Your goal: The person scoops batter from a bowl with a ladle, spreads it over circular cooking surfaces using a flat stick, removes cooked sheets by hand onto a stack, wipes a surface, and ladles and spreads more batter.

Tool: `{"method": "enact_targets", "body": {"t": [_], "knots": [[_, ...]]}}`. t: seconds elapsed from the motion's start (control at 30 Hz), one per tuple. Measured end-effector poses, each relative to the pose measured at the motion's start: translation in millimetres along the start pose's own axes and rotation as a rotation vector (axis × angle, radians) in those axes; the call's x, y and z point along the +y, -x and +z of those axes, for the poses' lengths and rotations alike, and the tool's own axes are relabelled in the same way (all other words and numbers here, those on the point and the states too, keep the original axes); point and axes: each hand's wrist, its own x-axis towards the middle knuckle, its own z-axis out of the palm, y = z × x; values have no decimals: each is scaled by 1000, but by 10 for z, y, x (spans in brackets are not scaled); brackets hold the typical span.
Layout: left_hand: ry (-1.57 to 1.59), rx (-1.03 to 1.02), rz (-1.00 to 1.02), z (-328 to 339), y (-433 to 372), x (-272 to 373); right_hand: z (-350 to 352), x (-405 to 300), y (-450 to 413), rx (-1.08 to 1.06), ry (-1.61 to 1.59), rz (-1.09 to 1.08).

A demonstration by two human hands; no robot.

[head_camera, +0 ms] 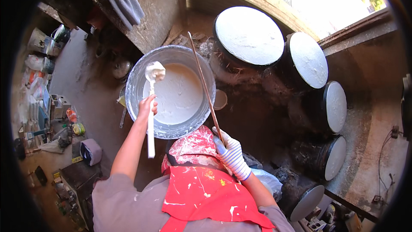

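Note:
A grey tub [133, 80] holds a pale, creamy batter or slurry [180, 96]. Bare, my left hand [148, 107] is closed round the white handle of a ladle [151, 135]; its bowl, coated in the pale mix, is above the tub's left part. My right hand [230, 151], in a striped knit glove, grips a long thin wooden stick [206, 87] that slants up across the tub's right rim. A red apron [206, 193] with white splashes covers my front.
Dark round drums with white-coated tops [249, 35] curve along the right side. A grey towel [124, 0] hangs over a board at the upper left. Buckets [38, 40], bags and a purple-grey container [91, 151] stand at the left. A small round pale thing [220, 99] lies right of the tub.

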Motion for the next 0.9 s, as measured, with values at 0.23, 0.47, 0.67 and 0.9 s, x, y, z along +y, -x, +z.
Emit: {"method": "enact_targets", "body": {"t": [0.23, 0.47, 0.67, 0.9], "knots": [[186, -95, 18, -161, 196, -168, -65, -85, 50, -18, 147, 52], [133, -76, -138, -53, -1, -542, -204, 208, 443, 35, -95, 209], [-246, -460, -274, 1325, 353, -664, -608, 579, 981, 351, -548, 281], [-880, -1162, -476, 3625, 1736, -1375, -608, 989, 2083, 1277, -677, 160]]}}
